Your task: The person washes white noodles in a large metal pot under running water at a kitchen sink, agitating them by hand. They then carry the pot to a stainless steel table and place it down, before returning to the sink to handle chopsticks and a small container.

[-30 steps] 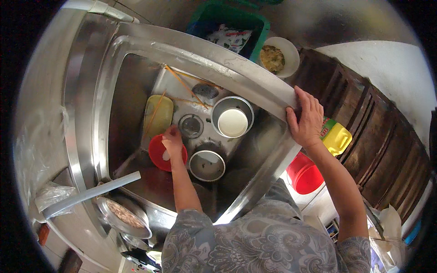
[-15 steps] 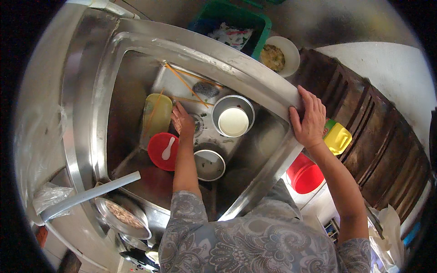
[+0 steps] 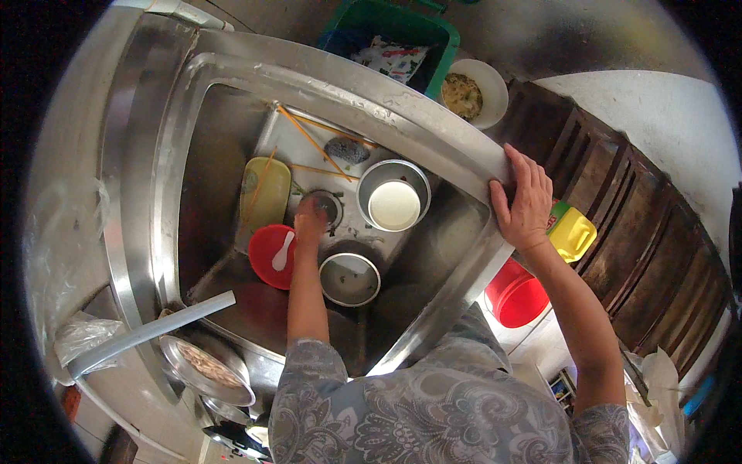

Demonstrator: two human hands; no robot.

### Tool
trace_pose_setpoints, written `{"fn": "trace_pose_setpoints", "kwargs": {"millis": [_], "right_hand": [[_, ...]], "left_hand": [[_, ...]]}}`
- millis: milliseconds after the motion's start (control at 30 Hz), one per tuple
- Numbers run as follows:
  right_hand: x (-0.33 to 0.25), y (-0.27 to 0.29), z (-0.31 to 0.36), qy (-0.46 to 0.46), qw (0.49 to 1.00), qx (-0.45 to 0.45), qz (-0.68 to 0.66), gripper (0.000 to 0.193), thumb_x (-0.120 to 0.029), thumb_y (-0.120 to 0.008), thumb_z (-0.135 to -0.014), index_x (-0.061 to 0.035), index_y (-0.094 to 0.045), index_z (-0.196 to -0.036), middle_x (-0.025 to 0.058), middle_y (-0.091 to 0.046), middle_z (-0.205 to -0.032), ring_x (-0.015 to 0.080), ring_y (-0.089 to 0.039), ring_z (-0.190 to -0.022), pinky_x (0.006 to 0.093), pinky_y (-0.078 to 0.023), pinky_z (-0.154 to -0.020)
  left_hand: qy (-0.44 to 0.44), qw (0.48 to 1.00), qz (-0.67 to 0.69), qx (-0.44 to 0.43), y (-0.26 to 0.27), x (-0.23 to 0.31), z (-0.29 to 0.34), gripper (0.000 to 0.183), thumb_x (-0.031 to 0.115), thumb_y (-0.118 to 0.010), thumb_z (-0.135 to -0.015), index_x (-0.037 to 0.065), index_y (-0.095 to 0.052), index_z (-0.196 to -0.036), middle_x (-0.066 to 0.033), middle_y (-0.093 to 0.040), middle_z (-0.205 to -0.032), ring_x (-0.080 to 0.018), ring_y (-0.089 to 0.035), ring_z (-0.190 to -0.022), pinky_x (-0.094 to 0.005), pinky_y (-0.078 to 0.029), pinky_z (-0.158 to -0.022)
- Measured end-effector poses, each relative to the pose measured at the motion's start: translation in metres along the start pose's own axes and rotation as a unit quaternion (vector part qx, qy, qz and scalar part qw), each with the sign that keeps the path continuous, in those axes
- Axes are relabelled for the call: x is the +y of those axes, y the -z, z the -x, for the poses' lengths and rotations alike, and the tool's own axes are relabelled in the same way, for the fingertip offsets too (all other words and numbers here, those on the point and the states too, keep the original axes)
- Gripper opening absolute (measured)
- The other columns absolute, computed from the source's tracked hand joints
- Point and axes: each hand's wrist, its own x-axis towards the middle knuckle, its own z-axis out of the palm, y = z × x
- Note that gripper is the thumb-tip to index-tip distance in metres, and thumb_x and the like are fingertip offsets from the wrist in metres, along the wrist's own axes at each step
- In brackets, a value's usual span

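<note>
My left hand (image 3: 311, 224) is down in the steel sink (image 3: 224, 139), at the edge of the round drain (image 3: 328, 209). Motion blurs its fingers, so what they hold, if anything, cannot be made out. Close beside it are a red bowl (image 3: 267, 263) with a white spoon (image 3: 284, 251) in it and a yellow-green oblong dish (image 3: 270, 209) with a chopstick (image 3: 261, 182) across it. A steel pot (image 3: 423, 176) holding a cream bowl (image 3: 394, 203) stands right of the drain; a second round metal pan (image 3: 352, 282) sits nearer me. Fingers spread, my right hand (image 3: 527, 201) rests on the sink's right rim.
More chopsticks (image 3: 309, 139) and a dark scouring pad (image 3: 346, 150) lie at the sink's far side. Beyond are a green bin (image 3: 444, 46) and a white bowl of food scraps (image 3: 464, 97). A grey pipe (image 3: 154, 332) juts over the near-left corner. A red bucket (image 3: 516, 298) stands at right.
My left hand has drawn back from beside the yellow-green dish toward me, to the drain's near-left edge. My right hand stays on the rim.
</note>
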Motion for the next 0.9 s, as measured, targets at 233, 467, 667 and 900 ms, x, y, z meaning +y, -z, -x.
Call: {"fn": "trace_pose_setpoints", "kwargs": {"millis": [233,467,667,900], "right_hand": [[0.0,-0.001,0.001,-0.003,1.0,0.003,0.002,0.054,-0.029,-0.061,-0.083,-0.0103,-0.048,-0.132,0.0131,-0.057,-0.117,0.0312,-0.052,-0.109,0.0412,-0.037,-0.094],[0.0,-0.001,0.001,-0.004,1.0,0.002,0.003,0.054,-0.03,-0.061,-0.084,-0.0098,-0.048,-0.133,0.0135,-0.056,-0.118,0.0318,-0.052,-0.109,0.0415,-0.037,-0.094],[0.0,-0.001,0.0,-0.004,1.0,-0.002,0.003,0.054,-0.029,-0.06,-0.084,-0.0092,-0.048,-0.133,0.0139,-0.056,-0.12,0.0322,-0.052,-0.109,0.0416,-0.037,-0.094],[0.001,-0.002,0.001,-0.003,1.0,0.001,0.009,0.054,-0.028,-0.06,-0.084,-0.0093,-0.047,-0.133,0.0138,-0.055,-0.12,0.0322,-0.052,-0.109,0.0418,-0.037,-0.094]], "left_hand": [[-0.099,0.993,-0.05,-0.034,-0.027,0.026,0.062,0.061,0.028,-0.077,-0.07,0.003,-0.051,-0.119,-0.0257,-0.051,-0.123,-0.0423,-0.054,-0.109,-0.047,-0.047,-0.092],[-0.046,0.986,-0.102,-0.126,-0.055,0.096,0.087,0.061,0.023,-0.077,-0.07,0.005,-0.049,-0.121,-0.0249,-0.049,-0.125,-0.0405,-0.058,-0.106,-0.0464,-0.05,-0.088],[-0.085,0.995,-0.042,-0.04,-0.093,0.062,0.074,0.018,0.004,-0.068,-0.073,0.007,-0.061,-0.09,-0.0173,-0.062,-0.089,-0.0347,-0.064,-0.084,-0.0444,-0.053,-0.071],[0.075,0.959,0.18,0.207,-0.034,0.011,0.025,0.024,-0.001,-0.061,-0.075,0.004,-0.059,-0.098,-0.0197,-0.058,-0.095,-0.0384,-0.06,-0.095,-0.048,-0.05,-0.079]]}}
